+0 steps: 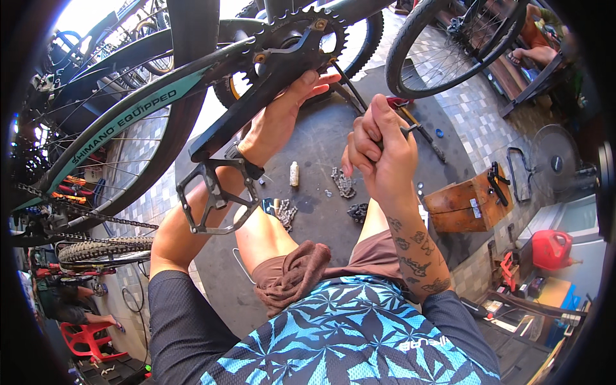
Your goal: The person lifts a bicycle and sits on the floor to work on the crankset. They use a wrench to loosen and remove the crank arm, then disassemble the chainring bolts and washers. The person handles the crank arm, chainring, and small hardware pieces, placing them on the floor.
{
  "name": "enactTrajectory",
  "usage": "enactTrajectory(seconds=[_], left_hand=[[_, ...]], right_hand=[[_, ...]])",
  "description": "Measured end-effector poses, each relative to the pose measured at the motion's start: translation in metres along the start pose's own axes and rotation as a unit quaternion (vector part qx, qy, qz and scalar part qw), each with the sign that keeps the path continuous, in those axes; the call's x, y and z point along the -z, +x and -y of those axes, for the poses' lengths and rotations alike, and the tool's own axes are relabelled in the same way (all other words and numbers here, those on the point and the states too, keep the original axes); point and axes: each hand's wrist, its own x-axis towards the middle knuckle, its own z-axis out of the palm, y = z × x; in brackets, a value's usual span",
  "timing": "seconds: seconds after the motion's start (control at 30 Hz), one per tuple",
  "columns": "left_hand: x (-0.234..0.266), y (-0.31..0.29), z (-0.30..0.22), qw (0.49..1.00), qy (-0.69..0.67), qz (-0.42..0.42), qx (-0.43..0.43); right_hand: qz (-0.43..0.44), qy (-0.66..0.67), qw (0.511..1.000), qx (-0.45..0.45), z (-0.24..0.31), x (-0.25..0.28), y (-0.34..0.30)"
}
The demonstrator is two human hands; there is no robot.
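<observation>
A black crank arm (240,106) slants across the bicycle, from the toothed chainring (337,32) down to a flat metal platform pedal (218,197). Alongside it, my left hand (285,114) rests its thumb against the crank's edge. Its fingers stretch out to the right, holding nothing I can see. My right hand (382,151) is closed, thumb up, around a thin dark tool that looks like a hex key (350,82). The tool's shaft runs up toward the chainring, and a short end sticks out beside my fist. Its contact point at the chainring is unclear.
Loose bike chains (343,184) and a small bottle (294,173) lie on the dark mat. At right are a wooden box (468,204), a red jug (552,250) and a spoked wheel (449,48). A brown cloth (298,273) lies on my lap. Other people sit at both sides.
</observation>
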Motion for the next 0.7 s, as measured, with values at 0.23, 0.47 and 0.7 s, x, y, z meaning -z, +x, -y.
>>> enactTrajectory(seconds=[0.23, 0.47, 0.7], left_hand=[[-0.007, -0.003, -0.010, 0.999, 0.000, -0.022, 0.049], [-0.004, -0.006, -0.024, 0.995, 0.028, -0.011, 0.098], [-0.005, -0.002, -0.024, 0.991, 0.067, 0.011, 0.117]], right_hand=[[-0.008, -0.017, 1.000, -0.013, 0.005, -0.002, -0.003], [-0.009, 0.001, 1.000, -0.018, 0.001, -0.004, -0.005], [0.013, 0.021, 1.000, -0.019, 0.000, -0.001, -0.003]])
